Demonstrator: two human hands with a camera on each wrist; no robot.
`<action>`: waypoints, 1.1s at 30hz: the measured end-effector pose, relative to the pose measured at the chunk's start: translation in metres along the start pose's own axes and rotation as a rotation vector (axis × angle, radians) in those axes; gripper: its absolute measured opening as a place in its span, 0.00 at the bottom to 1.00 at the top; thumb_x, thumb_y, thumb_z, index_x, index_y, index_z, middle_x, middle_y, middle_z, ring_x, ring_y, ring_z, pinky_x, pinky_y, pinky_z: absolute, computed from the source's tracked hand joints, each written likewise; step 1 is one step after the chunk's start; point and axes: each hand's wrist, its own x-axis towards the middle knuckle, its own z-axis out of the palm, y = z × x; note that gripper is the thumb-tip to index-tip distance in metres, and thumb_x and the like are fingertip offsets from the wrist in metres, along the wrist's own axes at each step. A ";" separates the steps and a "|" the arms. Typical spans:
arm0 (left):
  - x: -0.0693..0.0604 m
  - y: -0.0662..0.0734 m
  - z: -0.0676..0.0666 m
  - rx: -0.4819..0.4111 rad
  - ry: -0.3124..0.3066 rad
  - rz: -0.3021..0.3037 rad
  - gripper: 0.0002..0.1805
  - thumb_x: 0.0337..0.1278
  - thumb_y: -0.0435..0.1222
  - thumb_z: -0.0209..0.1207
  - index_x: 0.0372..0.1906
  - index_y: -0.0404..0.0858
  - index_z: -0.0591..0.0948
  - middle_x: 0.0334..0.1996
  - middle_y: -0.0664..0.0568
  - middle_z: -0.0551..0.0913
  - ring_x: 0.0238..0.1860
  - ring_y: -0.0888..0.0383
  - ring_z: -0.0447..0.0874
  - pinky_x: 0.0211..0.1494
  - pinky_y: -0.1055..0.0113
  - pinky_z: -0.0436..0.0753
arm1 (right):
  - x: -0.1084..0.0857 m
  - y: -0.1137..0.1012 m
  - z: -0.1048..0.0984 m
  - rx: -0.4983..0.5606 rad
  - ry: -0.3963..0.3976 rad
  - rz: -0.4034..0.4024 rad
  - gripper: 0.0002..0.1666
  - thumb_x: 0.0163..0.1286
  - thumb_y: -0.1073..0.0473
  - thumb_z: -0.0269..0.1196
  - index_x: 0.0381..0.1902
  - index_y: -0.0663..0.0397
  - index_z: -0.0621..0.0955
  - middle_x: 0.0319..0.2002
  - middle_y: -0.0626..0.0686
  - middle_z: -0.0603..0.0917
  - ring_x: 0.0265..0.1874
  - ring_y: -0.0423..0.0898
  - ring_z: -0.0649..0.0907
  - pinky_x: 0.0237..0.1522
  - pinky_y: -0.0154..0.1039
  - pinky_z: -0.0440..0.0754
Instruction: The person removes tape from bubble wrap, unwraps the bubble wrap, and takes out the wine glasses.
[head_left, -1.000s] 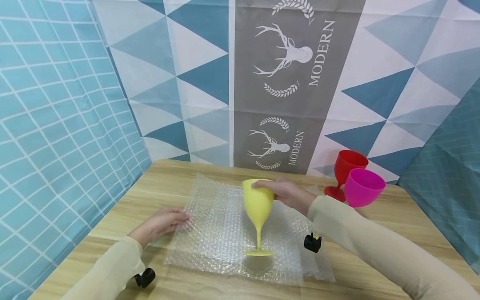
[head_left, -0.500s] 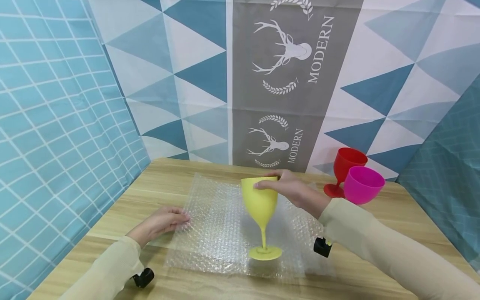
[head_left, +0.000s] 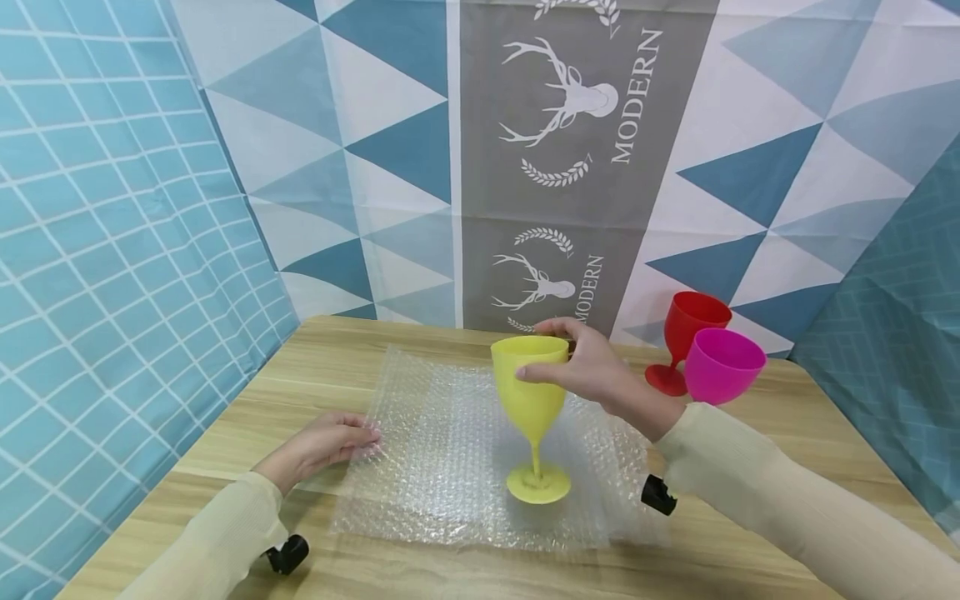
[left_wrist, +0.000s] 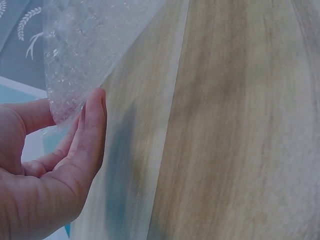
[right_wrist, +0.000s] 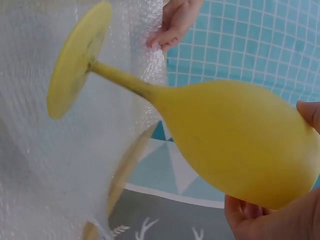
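A yellow goblet [head_left: 528, 400] is upright over the right half of a bubble wrap sheet [head_left: 442, 450] spread on the table. My right hand [head_left: 588, 367] grips its bowl near the rim, thumb on the front and fingers round the back. In the right wrist view the foot of the goblet [right_wrist: 80, 60] appears apart from the wrap. My left hand [head_left: 322, 446] pinches the left edge of the bubble wrap between thumb and fingers. The left wrist view has that left hand [left_wrist: 65, 155] holding the film's corner, lifted off the wood.
At the back right stand a red goblet [head_left: 693, 329] and, in front of it, a magenta goblet [head_left: 723, 367]. The wooden table [head_left: 337, 350] ends at a patterned cloth [head_left: 405, 208] behind. A blue checked cloth [head_left: 135, 250] hangs along the left side.
My right hand has turned the yellow goblet more upright and shifted it slightly right and up, its foot lifting a little. The left hand stays at the wrap's edge.
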 end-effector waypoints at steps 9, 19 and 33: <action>0.000 0.001 0.001 0.009 -0.003 -0.002 0.16 0.61 0.31 0.57 0.49 0.22 0.73 0.34 0.56 0.82 0.37 0.66 0.83 0.46 0.75 0.84 | -0.014 -0.001 0.004 -0.209 0.177 -0.346 0.43 0.43 0.53 0.78 0.55 0.53 0.71 0.51 0.52 0.75 0.45 0.50 0.79 0.45 0.43 0.86; 0.000 -0.001 0.000 0.004 -0.004 -0.004 0.16 0.62 0.31 0.57 0.49 0.23 0.74 0.35 0.55 0.82 0.37 0.66 0.83 0.46 0.75 0.84 | -0.026 0.003 0.010 -0.298 0.265 -0.540 0.48 0.35 0.55 0.81 0.54 0.52 0.70 0.52 0.52 0.75 0.50 0.50 0.76 0.42 0.46 0.86; 0.002 -0.005 -0.002 -0.012 -0.040 0.006 0.12 0.62 0.32 0.57 0.46 0.28 0.77 0.35 0.58 0.82 0.38 0.66 0.83 0.47 0.75 0.84 | -0.040 0.019 -0.010 -0.335 0.448 -0.572 0.52 0.30 0.59 0.82 0.55 0.55 0.70 0.54 0.54 0.75 0.52 0.49 0.75 0.41 0.49 0.86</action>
